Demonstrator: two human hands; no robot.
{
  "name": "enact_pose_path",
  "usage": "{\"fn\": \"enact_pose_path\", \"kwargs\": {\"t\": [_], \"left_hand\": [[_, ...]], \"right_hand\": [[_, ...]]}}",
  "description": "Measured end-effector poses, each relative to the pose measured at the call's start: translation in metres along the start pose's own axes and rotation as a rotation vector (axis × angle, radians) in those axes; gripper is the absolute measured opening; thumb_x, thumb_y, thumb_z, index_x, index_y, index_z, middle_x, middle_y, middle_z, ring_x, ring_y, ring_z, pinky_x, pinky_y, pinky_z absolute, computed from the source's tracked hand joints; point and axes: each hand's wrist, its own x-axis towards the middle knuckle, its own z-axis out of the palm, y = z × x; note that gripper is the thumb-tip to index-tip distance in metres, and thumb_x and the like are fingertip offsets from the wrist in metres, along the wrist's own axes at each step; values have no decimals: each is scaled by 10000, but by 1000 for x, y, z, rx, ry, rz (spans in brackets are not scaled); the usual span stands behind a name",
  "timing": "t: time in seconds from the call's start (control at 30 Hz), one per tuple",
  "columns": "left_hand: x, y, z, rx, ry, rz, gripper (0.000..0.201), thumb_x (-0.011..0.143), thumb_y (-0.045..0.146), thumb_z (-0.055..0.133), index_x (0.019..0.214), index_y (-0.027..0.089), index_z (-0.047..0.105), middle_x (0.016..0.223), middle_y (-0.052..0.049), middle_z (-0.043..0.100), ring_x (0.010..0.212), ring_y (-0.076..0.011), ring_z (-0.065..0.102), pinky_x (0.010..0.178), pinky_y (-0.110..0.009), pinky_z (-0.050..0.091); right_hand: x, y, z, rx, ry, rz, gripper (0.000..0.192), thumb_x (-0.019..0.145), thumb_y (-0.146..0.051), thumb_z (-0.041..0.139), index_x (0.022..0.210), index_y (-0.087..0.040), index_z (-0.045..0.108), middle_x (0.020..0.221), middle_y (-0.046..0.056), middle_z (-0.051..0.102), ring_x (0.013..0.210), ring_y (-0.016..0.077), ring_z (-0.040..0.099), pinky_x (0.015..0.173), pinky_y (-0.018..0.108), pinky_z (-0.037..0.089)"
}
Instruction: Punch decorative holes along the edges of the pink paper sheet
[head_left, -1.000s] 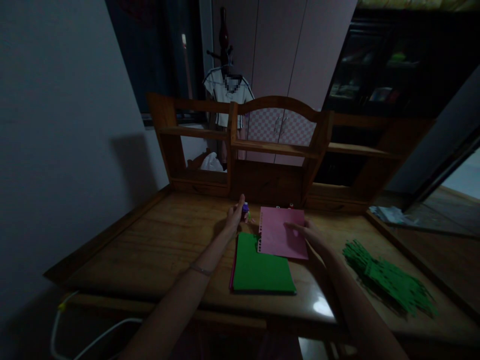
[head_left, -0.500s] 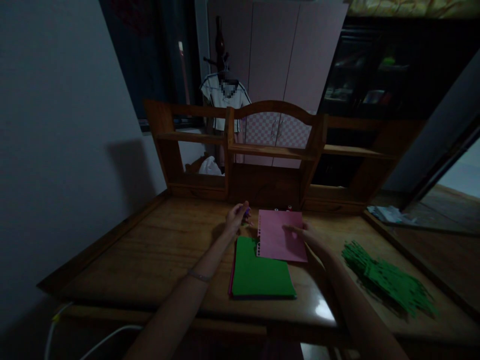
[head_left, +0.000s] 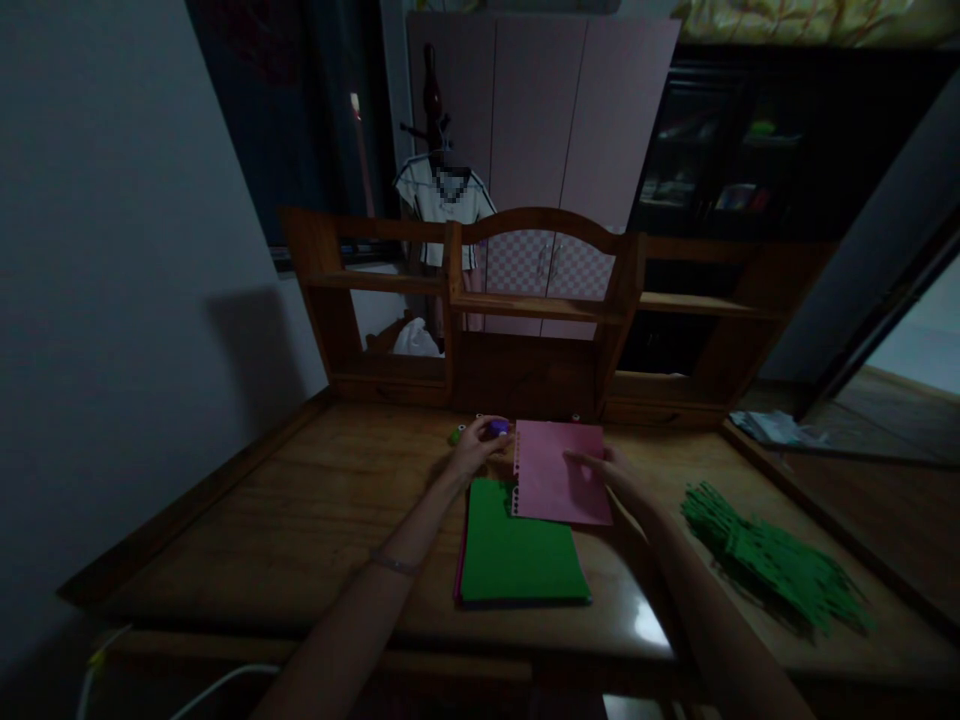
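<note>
My left hand (head_left: 474,447) is closed around a small purple paper punch (head_left: 499,428), just left of the pink sheet. The pink sheet of paper (head_left: 551,490) has a row of holes down its left edge. My right hand (head_left: 602,467) grips the sheet by its right side, fingers lying over the front and the thumb hidden. Partly under the sheet, a stack of green paper (head_left: 517,560) rests on the desk, with a pink edge showing at its left. A small green object (head_left: 456,434) with a white spot sits just behind my left hand.
A heap of shredded green paper (head_left: 776,560) lies on the right of the wooden desk (head_left: 337,480). The wooden shelf unit (head_left: 532,310) closes off the back. A white cable (head_left: 225,682) hangs by the front left edge.
My left hand has turned and shifted, so the purple punch now shows beside the sheet's upper left edge, and the small green object has come into view. The pink sheet stays nearly in place.
</note>
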Motion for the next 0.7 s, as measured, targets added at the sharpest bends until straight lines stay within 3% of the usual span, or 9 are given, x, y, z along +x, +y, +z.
{"fn": "enact_pose_path", "kwargs": {"t": [0.13,0.37,0.57,0.7], "left_hand": [[-1,3,0,61,-35,69,475,565,300,797,993,174,634,940,-52,646,837,-167,593,705,-257,492],[1,1,1,64,-64,12,531,535,285,815,1023,173,638,958,-67,647,853,-182,598,727,-278,485],[1,-1,2,23,-81,-10,520,566,345,801,1023,153,645,964,-86,656,822,-179,606,678,-266,485],[1,-1,2,21,-108,-7,497,596,368,784,1021,147,651,927,-81,657,758,-158,604,665,-262,485]], "right_hand": [[-4,-4,-1,72,-47,-40,311,673,-348,668,924,-168,625,804,73,665,631,181,599,521,253,479],[9,5,-5,-7,55,-142,290,610,-255,621,874,-143,665,818,59,685,693,199,620,591,269,500],[13,7,-8,-31,-11,-243,353,594,-213,564,924,-163,681,926,48,695,840,218,636,712,295,511],[15,10,-9,6,-29,-252,330,616,-231,572,919,-160,682,926,53,695,838,220,637,734,311,514]]}}
